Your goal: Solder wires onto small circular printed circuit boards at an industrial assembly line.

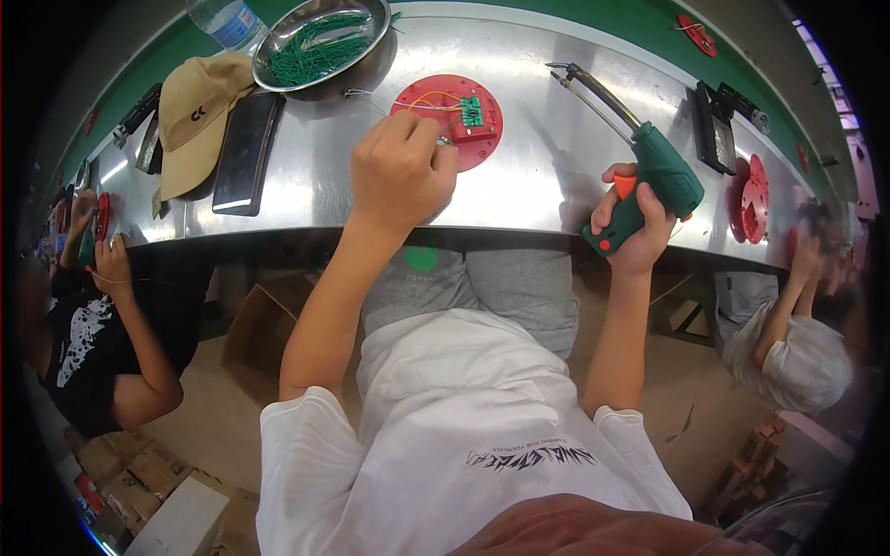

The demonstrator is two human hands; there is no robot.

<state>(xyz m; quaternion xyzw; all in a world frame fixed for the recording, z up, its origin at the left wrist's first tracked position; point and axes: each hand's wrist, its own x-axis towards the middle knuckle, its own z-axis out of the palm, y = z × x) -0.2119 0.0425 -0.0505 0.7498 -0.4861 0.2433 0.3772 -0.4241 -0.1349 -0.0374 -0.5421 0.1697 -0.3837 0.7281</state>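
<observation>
On the metal bench lies a round red plastic disc (482,148) with a small green circuit board (472,112) and thin yellow and white wires on it. My left hand (399,171) is closed at the disc's near left edge. Its fingertips are turned away, so what they pinch cannot be made out; thin wires run close by. My right hand (635,218) is wrapped round the dark green handle of a soldering gun (666,171), fingers by its orange trigger. The gun's tip points up and left, over the bench and apart from the disc.
Behind my left hand stand a metal bowl (378,57) of green wires and a water bottle (227,23). A tan cap (199,116) and a dark phone (248,153) lie left. Black holders (716,130) and red discs (756,199) sit right. Co-workers sit on both sides.
</observation>
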